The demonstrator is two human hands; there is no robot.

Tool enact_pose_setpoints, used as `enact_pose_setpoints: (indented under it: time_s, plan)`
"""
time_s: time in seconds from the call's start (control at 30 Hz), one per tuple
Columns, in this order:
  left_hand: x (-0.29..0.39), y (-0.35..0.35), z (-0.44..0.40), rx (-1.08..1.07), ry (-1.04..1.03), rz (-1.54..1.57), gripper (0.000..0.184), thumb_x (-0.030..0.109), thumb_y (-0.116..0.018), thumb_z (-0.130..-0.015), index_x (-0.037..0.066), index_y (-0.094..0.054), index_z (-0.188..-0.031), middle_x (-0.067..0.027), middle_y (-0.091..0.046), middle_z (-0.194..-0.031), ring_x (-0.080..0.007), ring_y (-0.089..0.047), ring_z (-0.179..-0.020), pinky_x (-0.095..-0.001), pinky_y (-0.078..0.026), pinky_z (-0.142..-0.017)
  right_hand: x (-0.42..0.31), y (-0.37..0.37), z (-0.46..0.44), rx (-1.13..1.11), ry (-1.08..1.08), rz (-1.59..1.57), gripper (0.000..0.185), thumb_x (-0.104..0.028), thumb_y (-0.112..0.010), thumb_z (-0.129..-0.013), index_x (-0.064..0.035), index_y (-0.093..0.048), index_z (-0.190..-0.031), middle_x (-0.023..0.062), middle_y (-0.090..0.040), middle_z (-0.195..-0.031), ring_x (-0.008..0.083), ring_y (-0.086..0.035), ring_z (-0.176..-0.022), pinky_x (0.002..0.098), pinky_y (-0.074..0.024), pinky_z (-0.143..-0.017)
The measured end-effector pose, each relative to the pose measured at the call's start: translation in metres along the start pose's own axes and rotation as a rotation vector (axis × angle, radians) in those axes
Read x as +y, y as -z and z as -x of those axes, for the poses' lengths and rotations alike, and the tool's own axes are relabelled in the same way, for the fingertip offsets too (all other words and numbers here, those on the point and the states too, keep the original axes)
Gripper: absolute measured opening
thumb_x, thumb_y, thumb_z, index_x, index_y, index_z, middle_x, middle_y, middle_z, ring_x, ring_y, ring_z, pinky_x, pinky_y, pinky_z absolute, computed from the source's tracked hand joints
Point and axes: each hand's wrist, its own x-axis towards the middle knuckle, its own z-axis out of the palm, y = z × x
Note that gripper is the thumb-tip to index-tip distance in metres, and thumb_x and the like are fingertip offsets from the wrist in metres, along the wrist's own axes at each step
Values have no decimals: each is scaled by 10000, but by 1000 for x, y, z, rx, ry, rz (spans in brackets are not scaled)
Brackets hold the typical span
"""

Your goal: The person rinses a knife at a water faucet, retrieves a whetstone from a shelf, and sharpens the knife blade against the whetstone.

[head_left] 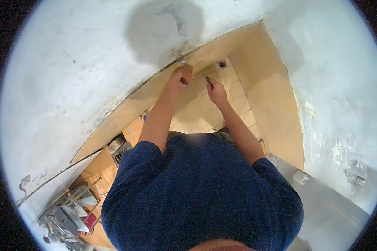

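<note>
My left hand (175, 78) is closed around a reddish-brown flat block (187, 73) with a dark lower end. It is held up near the wall (88, 62), close to the top edge of the tan tiling, where a small pale metal-looking piece shows. To the right, my right hand (217, 93) grips a slim tool with a dark handle (208, 81) and a thin tip pointing up and left. The tool's exact kind is too small to make out. The two hands are apart, above the tiled floor (201, 104).
A floor drain (222, 64) lies near the far corner. Tan tiling (276, 96) lines the lower right wall, with peeling paint above. At lower left stands a metal rack (77, 201) with assorted items. A white container (300, 177) is at right.
</note>
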Motion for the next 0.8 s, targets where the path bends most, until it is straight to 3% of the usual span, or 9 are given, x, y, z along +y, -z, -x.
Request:
enact_pose_setpoints:
  time_s: [0.17, 0.27, 0.37, 0.47, 0.57, 0.6, 0.7, 0.77, 0.8]
  plan:
    - [-11, 26, -50, -13, 30, 42, 211, 225, -448, -998, 88, -602, -951, -66, -632, -827, -222, -620, -710, -400, -517, -597, -27, -5, 31, -111, 40, 157, 328, -186, -566, -913, -59, -597, -1214, 239, -609, -777, 422, -608, -676, 463, -498, -632]
    - [-1, 13, -30, 12, -38, 52, 241, 275, -447, -1005, 100, -600, -940, -55, -628, -812, -225, -606, -681, -396, -502, -590, -13, 35, 41, -210, 214, -78, 377, -206, -569, -933, -113, -552, -1298, 161, -588, -746, 324, -568, -539, 417, -488, -530]
    - [12, -23, 3, 217, -52, 140, 259, 298, -438, -1011, 111, -598, -931, -55, -618, -791, -235, -576, -631, -394, -473, -561, -33, 82, 20, -590, -567, -635, 296, -249, -567, -959, -134, -546, -1232, 68, -542, -713, 148, -462, -444, 294, -397, -392]
    - [2, 19, -24, -55, 90, 172, 260, 282, -423, -1017, 110, -603, -943, -62, -623, -794, -242, -583, -636, -406, -488, -572, -13, 64, 5, -682, -870, -1419, 204, -293, -566, -973, -154, -532, -1119, 2, -490, -683, 32, -366, -436, 185, -272, -342]
    - [-10, 25, -46, 83, 46, 149, 269, 281, -414, -1022, 105, -603, -944, -71, -629, -805, -252, -602, -665, -430, -513, -601, -9, 56, -5, -591, -913, -1262, 142, -261, -567, -967, -145, -533, -1043, 7, -489, -677, 29, -331, -432, 177, -243, -338]
    - [-8, 31, -46, -103, 108, 208, 272, 285, -414, -1022, 105, -600, -938, -68, -628, -804, -252, -603, -668, -430, -516, -605, -7, 54, -8, -539, -911, -1177, 140, -251, -569, -966, -142, -540, -1050, 9, -491, -673, 31, -331, -431, 181, -245, -338]
    - [-6, 40, -47, -368, 254, 323, 280, 291, -412, -1023, 105, -595, -922, -63, -625, -797, -254, -603, -669, -434, -521, -612, 5, 27, -3, -278, -400, -575, 251, -222, -587, -948, -95, -564, -1164, 47, -537, -664, 117, -461, -455, 266, -365, -398]
    - [-3, 26, -41, -151, 274, 340, 283, 288, -410, -1024, 103, -593, -913, -63, -622, -788, -259, -599, -660, -439, -519, -612, 18, 4, 2, -95, 81, -110, 315, -208, -586, -933, -42, -576, -1200, 166, -621, -741, 261, -631, -622, 374, -487, -568]
    - [-7, 18, -36, -52, 210, 257, 281, 283, -401, -1025, 105, -593, -925, -65, -628, -807, -259, -605, -680, -441, -524, -629, 5, 5, 8, -118, 90, -21, 320, -199, -589, -927, -40, -578, -1205, 190, -626, -772, 283, -642, -671, 382, -493, -608]
